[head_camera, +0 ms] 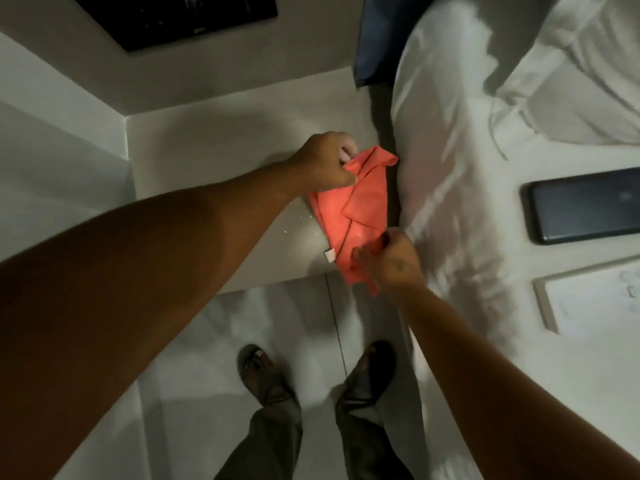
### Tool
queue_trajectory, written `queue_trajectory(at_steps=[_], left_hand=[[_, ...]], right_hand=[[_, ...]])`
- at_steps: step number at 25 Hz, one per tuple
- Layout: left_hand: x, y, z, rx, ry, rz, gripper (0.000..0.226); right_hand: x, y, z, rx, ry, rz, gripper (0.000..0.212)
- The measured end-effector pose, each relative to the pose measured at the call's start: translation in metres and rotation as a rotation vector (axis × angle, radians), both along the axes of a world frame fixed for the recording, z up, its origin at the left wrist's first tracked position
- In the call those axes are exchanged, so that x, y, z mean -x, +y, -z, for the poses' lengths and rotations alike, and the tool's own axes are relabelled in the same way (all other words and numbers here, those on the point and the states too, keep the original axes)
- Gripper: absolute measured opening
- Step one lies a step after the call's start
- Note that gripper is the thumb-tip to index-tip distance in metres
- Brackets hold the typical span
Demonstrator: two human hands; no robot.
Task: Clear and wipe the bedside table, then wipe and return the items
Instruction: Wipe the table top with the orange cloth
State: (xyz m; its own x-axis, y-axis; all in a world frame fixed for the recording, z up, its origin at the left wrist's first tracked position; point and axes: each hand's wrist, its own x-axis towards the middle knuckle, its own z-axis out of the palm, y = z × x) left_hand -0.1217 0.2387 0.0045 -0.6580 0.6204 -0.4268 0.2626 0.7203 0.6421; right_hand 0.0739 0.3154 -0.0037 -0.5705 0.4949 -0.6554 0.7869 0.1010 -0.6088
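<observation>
- Gripping orange cloth point(349, 209) at both ends: left hand point(325, 164) fingers closed on far corner, right hand point(391, 261) fingers pinching near edge.
- Spread between fingers, over desk point(214, 150) edge beside bed point(450, 168).
- Phone point(585, 206) right of fingers, on bed.

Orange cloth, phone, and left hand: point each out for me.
orange cloth point(360, 206), head view, on its folded middle.
phone point(585, 207), head view, centre of its dark face, lying on the bed.
left hand point(327, 164), head view, back of the hand, gripping the cloth's top end.

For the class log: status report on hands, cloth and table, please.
Left hand and right hand both gripping orange cloth. Bedside table cleared, crumbs near cloth. Phone on bed.
</observation>
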Motion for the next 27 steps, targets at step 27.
queue_trajectory(at_steps=[27], left_hand=[[0.003,-0.264,0.096,0.401,0.629,-0.061,0.068]], right_hand=[[-0.001,-0.096,0.077,-0.741,0.239,-0.897,0.071]])
